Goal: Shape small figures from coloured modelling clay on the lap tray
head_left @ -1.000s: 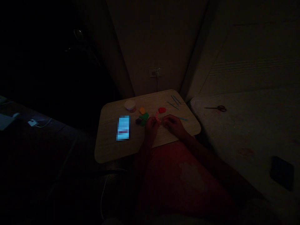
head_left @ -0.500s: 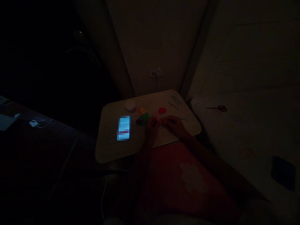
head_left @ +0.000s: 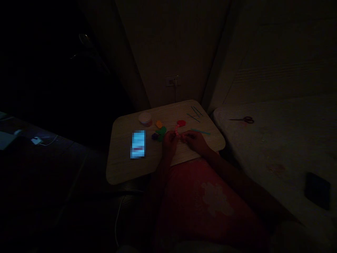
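My left hand is closed, its fingertips pinching a bumpy pink strip that sticks up from them. It looks like soft clay, though the dark hides its exact kind. My right hand is beside it with fingers pressed together near the strip's lower end; what they hold is too dark to make out. Just beyond the strip lies a red lump. Left of my hands are a green piece, a dark purple lump and an orange lump. A thin teal stick lies behind my right hand.
The small table also bears a lit phone, a pale round tub and several thin sticks. Scissors and a dark flat object lie on the pale surface at right. A plugged wall socket is behind.
The view has shifted slightly. Both hands stay close together at the pink strip, with only small finger movement at most; the things on the table lie as before.
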Demonstrator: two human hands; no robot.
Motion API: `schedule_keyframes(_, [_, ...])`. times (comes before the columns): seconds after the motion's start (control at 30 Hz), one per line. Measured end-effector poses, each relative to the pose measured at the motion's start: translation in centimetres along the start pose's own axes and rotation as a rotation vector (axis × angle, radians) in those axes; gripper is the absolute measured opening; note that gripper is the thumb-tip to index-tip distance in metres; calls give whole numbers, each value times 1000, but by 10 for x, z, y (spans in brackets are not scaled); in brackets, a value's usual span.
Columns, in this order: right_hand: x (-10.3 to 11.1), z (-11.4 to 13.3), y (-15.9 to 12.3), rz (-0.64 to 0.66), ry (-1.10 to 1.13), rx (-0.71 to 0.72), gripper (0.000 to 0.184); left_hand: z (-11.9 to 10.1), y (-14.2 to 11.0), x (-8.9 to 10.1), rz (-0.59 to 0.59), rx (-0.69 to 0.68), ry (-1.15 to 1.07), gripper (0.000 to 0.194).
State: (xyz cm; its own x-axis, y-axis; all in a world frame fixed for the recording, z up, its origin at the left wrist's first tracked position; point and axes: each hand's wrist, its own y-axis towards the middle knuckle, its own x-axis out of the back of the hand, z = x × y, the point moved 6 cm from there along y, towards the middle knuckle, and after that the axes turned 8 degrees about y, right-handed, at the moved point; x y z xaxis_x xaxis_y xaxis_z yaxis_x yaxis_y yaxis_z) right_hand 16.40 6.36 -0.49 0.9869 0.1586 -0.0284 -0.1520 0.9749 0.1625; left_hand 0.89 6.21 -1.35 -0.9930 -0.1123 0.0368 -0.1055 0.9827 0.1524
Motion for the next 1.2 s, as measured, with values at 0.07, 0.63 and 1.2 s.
schedule_keyframes(0.07, [1, 2, -2, -5, -35, 4, 27, 1, 0, 0, 5, 0, -8, 23])
schedule_keyframes(0.63, [0, 11, -3, -34, -178, 102, 31, 3, 0, 0, 8, 16, 2, 28])
schedule_keyframes(1.2, [4, 2, 0, -71, -14, 95, 25, 2, 1, 0, 10, 23, -51, 27])
